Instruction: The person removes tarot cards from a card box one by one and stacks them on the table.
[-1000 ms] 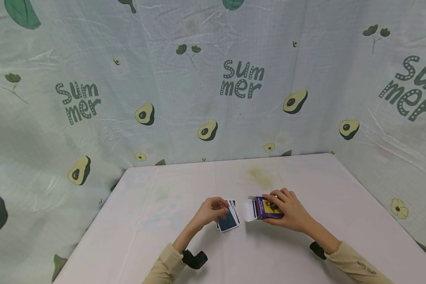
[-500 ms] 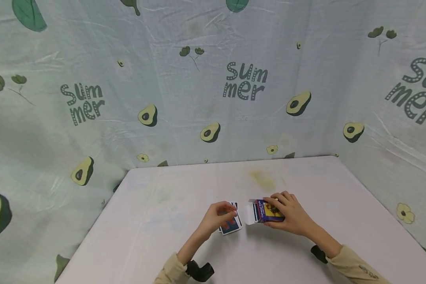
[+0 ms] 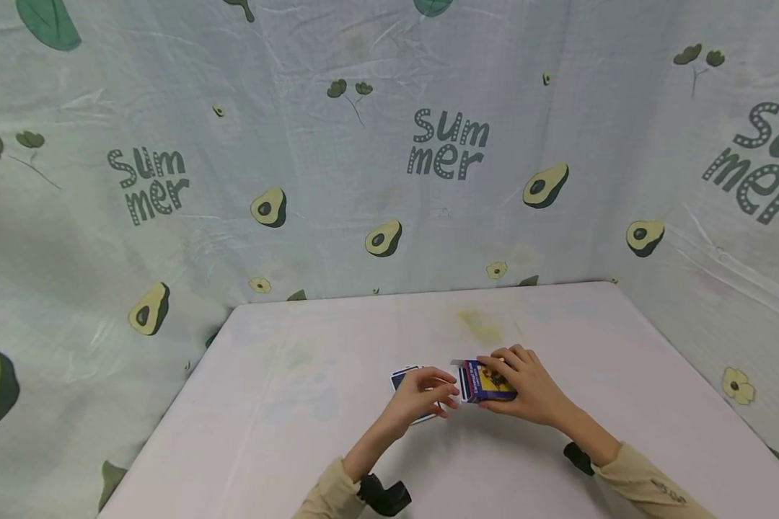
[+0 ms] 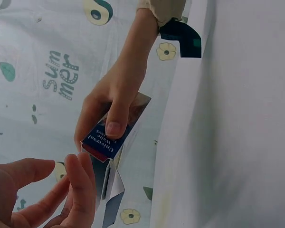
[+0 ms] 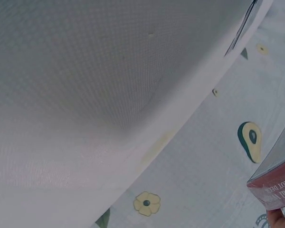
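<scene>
In the head view my right hand (image 3: 529,389) grips a purple and yellow tarot card box (image 3: 482,383) from its far end, above the table. The box's open end faces left, with card edges showing. My left hand (image 3: 412,404) reaches up to that end, its fingers loosely bent. The left wrist view shows a gap between its thumb and fingers (image 4: 80,187), nothing between them, and the fingertips right beside the box mouth, where a white flap (image 4: 115,187) hangs. Several dark blue-backed cards (image 3: 399,377) lie fanned on the table, partly hidden beneath my left hand.
The white-covered table (image 3: 324,447) extends widely around both hands. Behind and beside it hangs a pale curtain (image 3: 324,180) printed with avocados and lettering. Black wrist cameras (image 3: 384,496) sit on both wrists.
My left hand has moved right, from over the fanned cards to the box's open end. The right hand and the box have stayed nearly in place.
</scene>
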`<state>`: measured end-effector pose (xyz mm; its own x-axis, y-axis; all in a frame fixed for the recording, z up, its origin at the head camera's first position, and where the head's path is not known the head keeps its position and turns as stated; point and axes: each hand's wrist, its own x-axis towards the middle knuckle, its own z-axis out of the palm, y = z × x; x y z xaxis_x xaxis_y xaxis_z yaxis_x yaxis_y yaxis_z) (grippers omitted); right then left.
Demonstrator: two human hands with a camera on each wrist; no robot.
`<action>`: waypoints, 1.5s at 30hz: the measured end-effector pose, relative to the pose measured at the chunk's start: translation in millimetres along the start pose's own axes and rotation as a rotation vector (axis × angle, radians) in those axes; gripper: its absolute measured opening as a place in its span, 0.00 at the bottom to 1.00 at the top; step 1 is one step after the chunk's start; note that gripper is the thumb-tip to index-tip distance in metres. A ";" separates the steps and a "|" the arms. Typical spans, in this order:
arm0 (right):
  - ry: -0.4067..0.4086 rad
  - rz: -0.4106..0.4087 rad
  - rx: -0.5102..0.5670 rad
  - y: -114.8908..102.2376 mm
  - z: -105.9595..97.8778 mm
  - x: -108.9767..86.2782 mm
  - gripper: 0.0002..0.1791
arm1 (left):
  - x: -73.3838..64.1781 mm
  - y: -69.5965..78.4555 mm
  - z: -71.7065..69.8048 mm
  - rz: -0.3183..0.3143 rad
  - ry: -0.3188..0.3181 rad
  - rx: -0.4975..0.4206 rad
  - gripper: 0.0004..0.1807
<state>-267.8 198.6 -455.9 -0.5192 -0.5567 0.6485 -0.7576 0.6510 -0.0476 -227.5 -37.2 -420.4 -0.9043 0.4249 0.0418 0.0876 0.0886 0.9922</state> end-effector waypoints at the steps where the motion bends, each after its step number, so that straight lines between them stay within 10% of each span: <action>1: 0.002 -0.001 0.002 0.2 0.0 0.5 0.38 | 0.5 -0.2 0.8 0.004 -0.004 -0.003 0.15; 26: 0.005 -0.015 0.016 -0.8 2.9 1.4 0.38 | 11.9 -11.2 14.3 -0.118 0.119 -0.020 0.14; 45: 0.000 -0.039 0.012 -1.7 5.5 3.1 0.38 | 23.9 -20.3 14.1 -0.177 0.081 -0.021 0.11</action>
<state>-270.4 192.9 -458.0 -0.4890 -0.5815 0.6502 -0.7820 0.6224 -0.0315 -245.0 -16.2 -441.2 -0.9354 0.3306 -0.1253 -0.0839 0.1367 0.9870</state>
